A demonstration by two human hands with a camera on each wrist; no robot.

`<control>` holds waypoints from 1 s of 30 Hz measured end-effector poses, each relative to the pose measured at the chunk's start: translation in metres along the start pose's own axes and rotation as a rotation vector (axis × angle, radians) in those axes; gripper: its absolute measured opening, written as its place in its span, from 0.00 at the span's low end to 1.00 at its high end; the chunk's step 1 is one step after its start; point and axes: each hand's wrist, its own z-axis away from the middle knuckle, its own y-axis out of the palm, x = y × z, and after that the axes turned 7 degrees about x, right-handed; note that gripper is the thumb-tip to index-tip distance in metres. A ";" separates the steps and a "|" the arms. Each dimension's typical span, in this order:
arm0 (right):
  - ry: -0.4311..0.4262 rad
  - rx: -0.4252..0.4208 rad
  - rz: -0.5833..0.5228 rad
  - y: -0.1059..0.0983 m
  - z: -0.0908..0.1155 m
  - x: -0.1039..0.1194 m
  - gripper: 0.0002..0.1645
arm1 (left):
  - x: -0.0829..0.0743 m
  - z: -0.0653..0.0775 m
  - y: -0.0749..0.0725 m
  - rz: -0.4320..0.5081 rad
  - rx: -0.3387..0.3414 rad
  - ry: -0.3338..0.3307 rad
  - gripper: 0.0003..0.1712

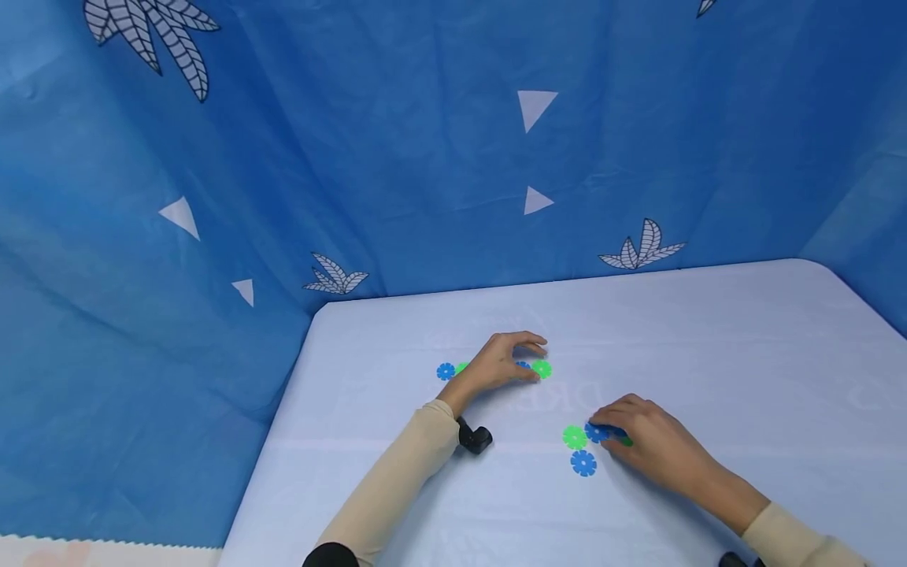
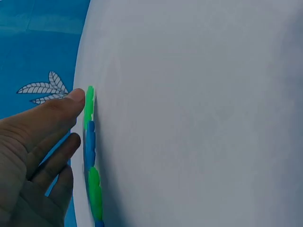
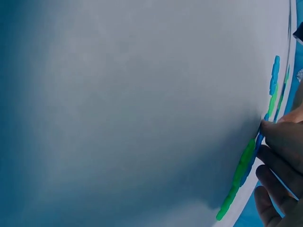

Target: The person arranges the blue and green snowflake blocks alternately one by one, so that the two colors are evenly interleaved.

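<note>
Notched plastic discs in green and blue lie on the white-covered table. My left hand (image 1: 499, 361) is over a row of them, thumb and fingers spread beside the green end disc (image 1: 542, 369). A blue disc (image 1: 446, 371) shows at the row's other end; the wrist and hand hide part of the row. Nearer to me, my right hand (image 1: 648, 441) pinches a blue disc (image 3: 259, 142) between thumb and fingers. A green disc (image 3: 241, 172) lies against it, partly under the hand. Just left of the right hand are a green disc (image 1: 575, 438) and a blue disc (image 1: 583, 463).
A white cloth covers the table (image 1: 744, 354), with faint lettering on it. Blue patterned fabric (image 1: 439, 157) hangs behind and to the left. A black camera mount (image 1: 476, 439) sticks out from the left wrist.
</note>
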 end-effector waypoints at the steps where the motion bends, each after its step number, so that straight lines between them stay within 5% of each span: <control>1: 0.003 -0.002 0.002 0.000 0.000 0.000 0.17 | 0.000 0.000 0.000 0.000 0.004 -0.005 0.33; 30: -0.071 -0.058 -0.012 0.004 0.000 0.006 0.21 | 0.001 -0.001 0.004 -0.033 -0.008 -0.025 0.29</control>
